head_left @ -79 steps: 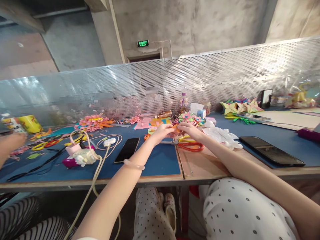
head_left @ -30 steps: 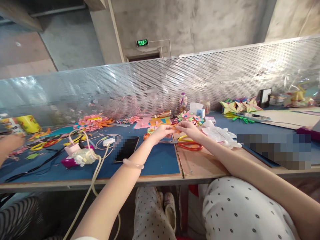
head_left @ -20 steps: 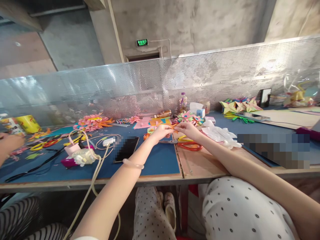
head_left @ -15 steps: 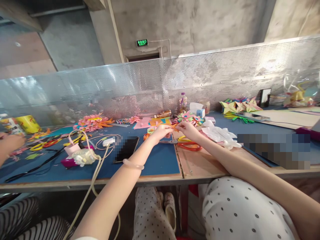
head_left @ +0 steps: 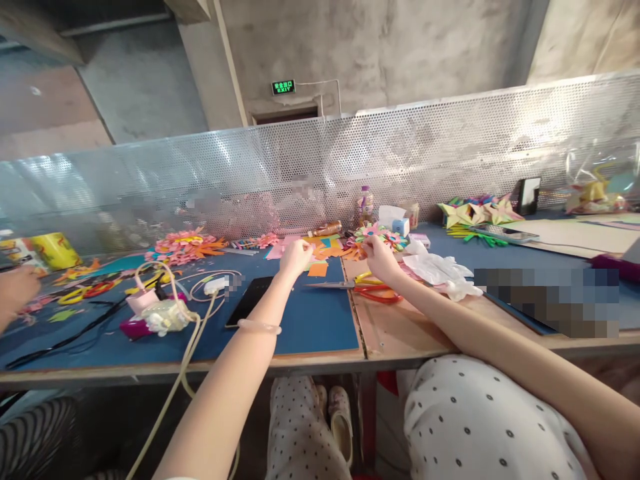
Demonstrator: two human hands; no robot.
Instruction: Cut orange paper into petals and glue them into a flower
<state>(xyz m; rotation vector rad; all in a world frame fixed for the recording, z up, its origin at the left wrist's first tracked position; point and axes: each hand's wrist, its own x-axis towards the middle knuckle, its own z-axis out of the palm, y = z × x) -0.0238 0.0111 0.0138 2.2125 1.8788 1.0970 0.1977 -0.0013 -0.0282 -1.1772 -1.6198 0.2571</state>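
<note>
My left hand (head_left: 296, 258) is over the paper pieces left of the table's seam, fingers curled together; what they hold, if anything, is hidden. Beside it lie a small orange paper square (head_left: 317, 269) and pink paper sheets (head_left: 277, 251). My right hand (head_left: 381, 260) pinches an orange paper piece with cut, petal-like ends (head_left: 354, 252). Just below that hand, scissors with red-orange handles (head_left: 379, 294) lie across the seam, blades pointing left. Behind the right hand is a cluster of multicoloured paper flowers (head_left: 371, 232).
A dark phone (head_left: 253, 300) lies under my left forearm. Cables and a plugged power strip (head_left: 150, 313) are to the left, near a co-worker's hand (head_left: 19, 290). White tissue (head_left: 437, 267) lies right. A bottle (head_left: 365, 205) stands by the perforated metal screen (head_left: 280, 160).
My hands were together over the orange paper; now they are apart. The left has moved left, while the right stays nearly in place with the orange paper. The orange square is now uncovered.
</note>
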